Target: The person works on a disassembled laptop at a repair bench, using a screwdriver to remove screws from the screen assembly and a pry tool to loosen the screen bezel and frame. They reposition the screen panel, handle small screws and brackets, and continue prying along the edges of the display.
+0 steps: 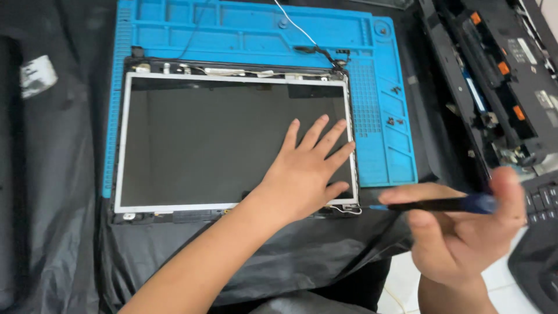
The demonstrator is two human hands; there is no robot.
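Note:
A bare laptop screen panel (203,134) with a white metal frame lies flat on a blue repair mat (381,116). My left hand (305,168) rests flat on the panel's lower right part, fingers spread. My right hand (459,232) is off the mat to the right and holds a dark screwdriver (442,204) with a blue grip, its tip pointing left toward the panel's lower right corner. Thin wires (325,53) run along the panel's top edge.
Black cloth (58,203) covers the surface around the mat. A dismantled laptop base (500,75) with orange tabs lies at the upper right, and a keyboard (543,200) shows at the right edge. Small screws (395,121) sit in the mat's right compartments.

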